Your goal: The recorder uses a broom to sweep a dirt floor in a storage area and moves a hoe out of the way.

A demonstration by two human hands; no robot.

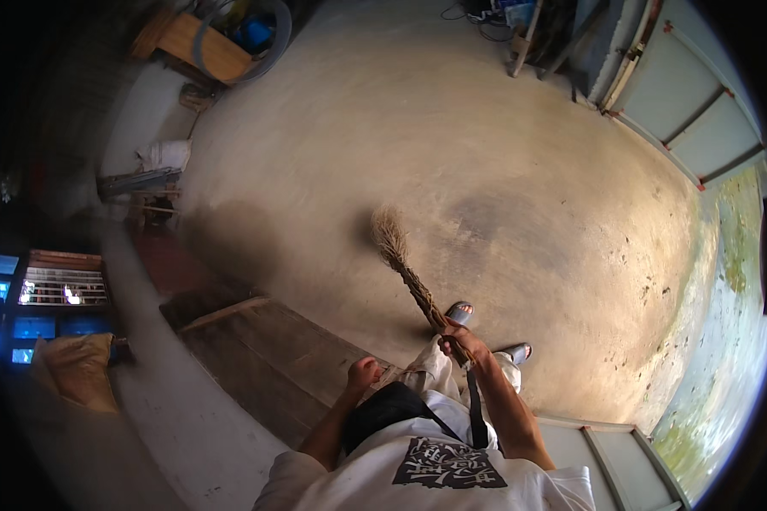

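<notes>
My right hand (466, 342) is closed round the lower end of a broom (419, 294) made of bundled twigs or stalks. Its twisted handle slants up and left from my grip to a frayed, bushy head (389, 232) over the concrete floor. I cannot tell whether the bristles touch the floor. Off to the left, my left hand (364, 373) is curled into a fist, with nothing seen in it. It is in front of my body, above the edge of a wooden board.
A brown wooden board or door panel (264, 362) lies at lower left beside a pale wall. Bare concrete floor (315, 145) spreads ahead. Metal gate leaves stand at upper right (690, 94) and lower right (614, 464). A wooden piece of furniture (198, 43) and stored items line the upper left.
</notes>
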